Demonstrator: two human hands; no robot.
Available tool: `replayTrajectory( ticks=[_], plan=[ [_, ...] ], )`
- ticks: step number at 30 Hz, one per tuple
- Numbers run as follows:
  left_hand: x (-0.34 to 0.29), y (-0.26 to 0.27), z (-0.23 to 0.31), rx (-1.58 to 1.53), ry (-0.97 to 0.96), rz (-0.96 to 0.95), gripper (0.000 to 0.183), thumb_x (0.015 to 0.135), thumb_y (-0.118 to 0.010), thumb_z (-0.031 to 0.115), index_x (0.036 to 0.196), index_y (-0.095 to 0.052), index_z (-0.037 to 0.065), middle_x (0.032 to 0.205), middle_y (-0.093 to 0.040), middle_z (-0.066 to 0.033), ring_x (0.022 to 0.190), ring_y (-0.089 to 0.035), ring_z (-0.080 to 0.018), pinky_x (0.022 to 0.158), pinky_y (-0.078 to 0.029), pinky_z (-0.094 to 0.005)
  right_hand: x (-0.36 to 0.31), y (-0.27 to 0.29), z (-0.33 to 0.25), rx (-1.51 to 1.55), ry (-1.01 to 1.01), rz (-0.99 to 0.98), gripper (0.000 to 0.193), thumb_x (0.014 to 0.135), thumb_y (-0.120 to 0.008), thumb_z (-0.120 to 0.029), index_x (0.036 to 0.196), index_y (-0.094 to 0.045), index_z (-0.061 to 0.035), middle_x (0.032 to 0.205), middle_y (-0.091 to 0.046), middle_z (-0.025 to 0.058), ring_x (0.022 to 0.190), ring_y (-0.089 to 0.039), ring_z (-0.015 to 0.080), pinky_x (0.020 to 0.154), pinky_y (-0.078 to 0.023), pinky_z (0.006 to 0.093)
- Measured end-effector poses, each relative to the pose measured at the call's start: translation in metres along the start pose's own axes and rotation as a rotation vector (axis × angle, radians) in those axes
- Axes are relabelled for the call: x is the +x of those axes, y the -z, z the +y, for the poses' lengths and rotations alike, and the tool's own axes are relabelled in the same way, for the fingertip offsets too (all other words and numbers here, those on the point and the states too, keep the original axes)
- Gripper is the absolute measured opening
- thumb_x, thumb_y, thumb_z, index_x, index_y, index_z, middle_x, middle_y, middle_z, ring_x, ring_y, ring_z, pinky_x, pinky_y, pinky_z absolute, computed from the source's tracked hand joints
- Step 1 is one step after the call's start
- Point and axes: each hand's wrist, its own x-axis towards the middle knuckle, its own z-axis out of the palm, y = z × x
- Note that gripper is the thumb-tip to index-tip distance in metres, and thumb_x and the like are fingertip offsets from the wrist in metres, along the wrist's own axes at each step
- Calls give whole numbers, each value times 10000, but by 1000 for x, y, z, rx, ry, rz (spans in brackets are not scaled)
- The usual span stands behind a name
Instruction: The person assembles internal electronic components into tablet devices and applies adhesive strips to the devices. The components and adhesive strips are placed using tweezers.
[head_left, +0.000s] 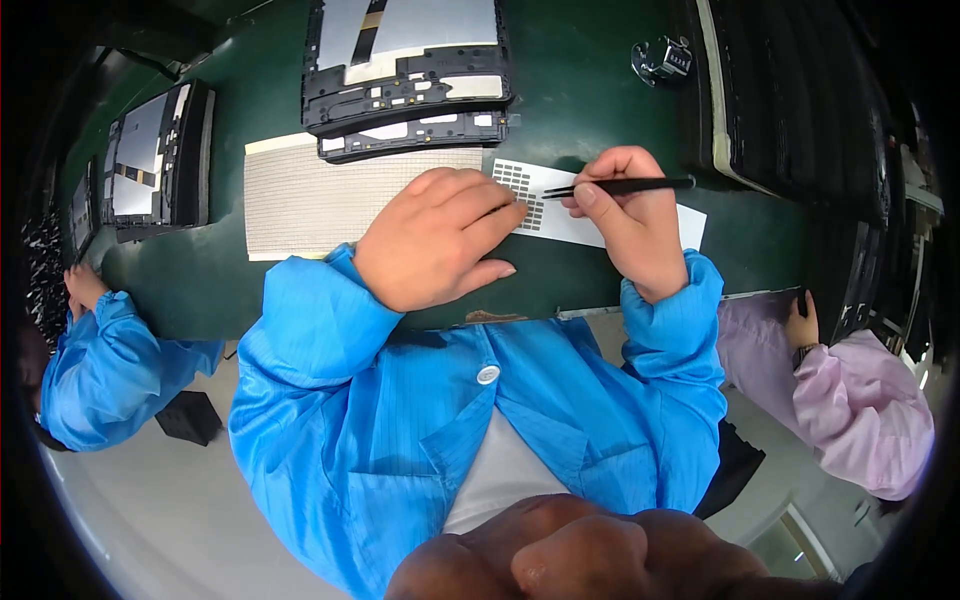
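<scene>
My right hand (635,230) pinches a pair of black tweezers (645,185) between thumb and fingers. The tips point left, close over a white strip (570,220) that carries rows of small dark rectangular stickers (513,180). My left hand (430,240) lies palm down with its thumb apart, and its fingertips reach the strip's left end beside the stickers. Under that hand a cream sheet (310,200) with a fine grid is partly covered. Whether anything sits between the tweezer tips is too small to tell.
Stacked flat black-framed panels (410,90) stand just beyond the sheets, with another stack (150,165) at the left. A small metal-and-black device (662,62) sits at the far right, near a row of dark cases (800,100). People in blue (110,370) and pink sleeves (850,400) flank me.
</scene>
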Motion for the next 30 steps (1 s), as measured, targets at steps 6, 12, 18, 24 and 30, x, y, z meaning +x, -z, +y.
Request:
replayTrajectory(
  ticks=[6, 12, 18, 24, 30],
  plan=[
    [1, -4, 1, 20, 1, -38, 441, 659, -728, 234, 1037, -600, 45, 1131, -544, -114, 1087, -494, -303, 928, -389, -405, 5, 1, 8, -102, -12, -50, 167, 830, -628, -41, 933, -502, -5, 810, -570, 53, 743, -548, 98, 644, -458, 231],
    [1, -4, 2, 47, 11, -31, 448, 646, -736, 235, 1035, -607, 54, 1170, -538, -115, 1116, -480, -311, 922, -396, -404, 2, 2, 15, -220, 53, -70, 167, 823, -635, -42, 927, -509, -3, 786, -564, 57, 725, -537, 95, 635, -448, 229],
    [2, -2, -1, 35, 22, -21, 459, 641, -738, 235, 1041, -604, 56, 1169, -539, -112, 1117, -480, -306, 925, -395, -403, 6, 1, 14, -247, 70, -76, 156, 828, -623, -24, 922, -503, 9, 793, -576, 81, 730, -585, 120, 641, -480, 243],
    [-3, -5, -6, 21, -33, 29, 471, 639, -736, 231, 1042, -594, 36, 1160, -543, -119, 1093, -498, -306, 897, -416, -404, 9, 3, 1, 114, -26, 19, 119, 841, -587, 19, 890, -479, 20, 810, -587, 108, 760, -653, 201, 681, -544, 288],
    [-10, 38, -23, 295, 120, 662, 308, 605, -706, 38, 892, -597, 31, 961, -590, -110, 923, -554, -320, 824, -425, -475, 51, -51, -49, 8, 452, -183, 114, 831, -606, 5, 892, -511, 22, 796, -596, 96, 738, -636, 155, 650, -523, 256]
  ],
)
